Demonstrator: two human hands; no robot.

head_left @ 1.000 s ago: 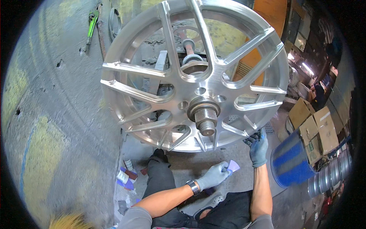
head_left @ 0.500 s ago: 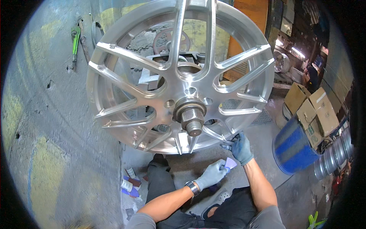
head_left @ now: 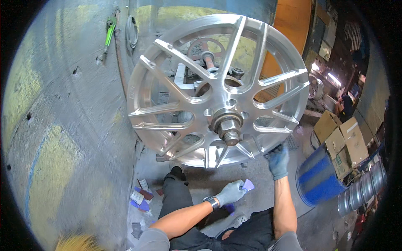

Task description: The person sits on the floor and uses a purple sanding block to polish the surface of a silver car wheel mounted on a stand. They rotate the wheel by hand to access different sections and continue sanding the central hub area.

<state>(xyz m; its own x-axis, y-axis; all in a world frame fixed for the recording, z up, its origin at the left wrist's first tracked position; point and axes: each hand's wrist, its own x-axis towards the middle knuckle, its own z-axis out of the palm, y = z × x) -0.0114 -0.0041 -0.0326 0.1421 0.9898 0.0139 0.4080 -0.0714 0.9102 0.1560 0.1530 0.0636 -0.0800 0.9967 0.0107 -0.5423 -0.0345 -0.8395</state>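
Observation:
A large bare-metal alloy wheel (head_left: 226, 94) with paired spokes faces me, held at its centre by a thick threaded bolt and nut (head_left: 228, 126). My left hand (head_left: 231, 193), in a grey glove, is below the wheel. It is closed on a purple sheet (head_left: 248, 185), which looks like sandpaper and sticks out past the fingers. My right hand (head_left: 278, 164), gloved too, is up at the wheel's lower right rim. Motion smears its fingers, so I cannot see their shape, what they may hold or whether they touch the metal.
A blue drum (head_left: 317, 175) topped with open cardboard boxes (head_left: 341, 144) stands to the right, beside stacked metal rims (head_left: 362, 188). On the left rises a stained wall (head_left: 83, 108) with a green-handled tool (head_left: 109, 32). Purple and brown sheets (head_left: 141, 198) lie on the floor.
The whole view has tilted, shifting the wheel rightward in the picture. My right hand has moved along the lower right rim and its fingers are blurred. My left hand keeps the purple sheet.

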